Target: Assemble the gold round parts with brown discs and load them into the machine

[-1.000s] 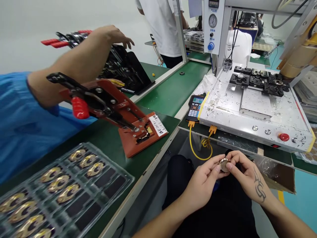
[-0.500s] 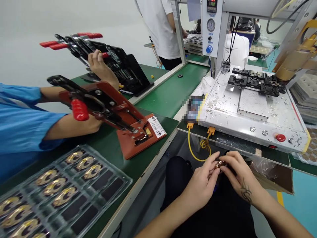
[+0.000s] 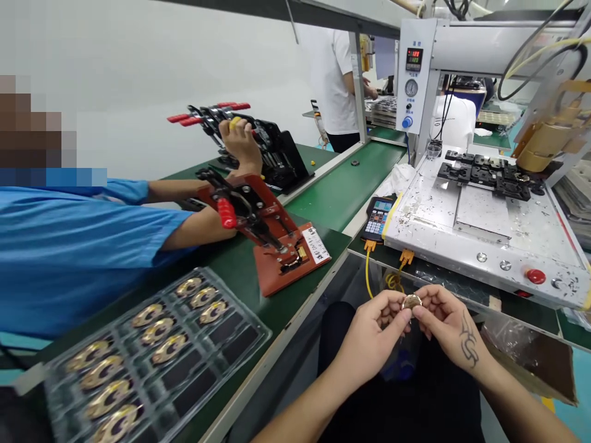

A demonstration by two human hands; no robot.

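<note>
My left hand and my right hand meet above my lap. Between their thumbs and fingertips they grip a small round metal part with a shiny gold-coloured rim. Fingers cover its sides, so its full shape is hidden. To the left, on the green bench, lies a clear plastic tray with several gold-coloured rounded metal plates in its pockets. Some pockets near its right side show only dark bottoms. Beyond the tray stands a red-brown toggle-clamp fixture with a red handle.
A co-worker in a blue shirt reaches over the bench to a black clamp fixture. At right is a white machine with black jigs and a red button. A keypad controller with yellow cables lies beside it.
My view has shifted, so the bench and fixtures appear farther right. The round part is turned with its face more toward me, still between both hands.
</note>
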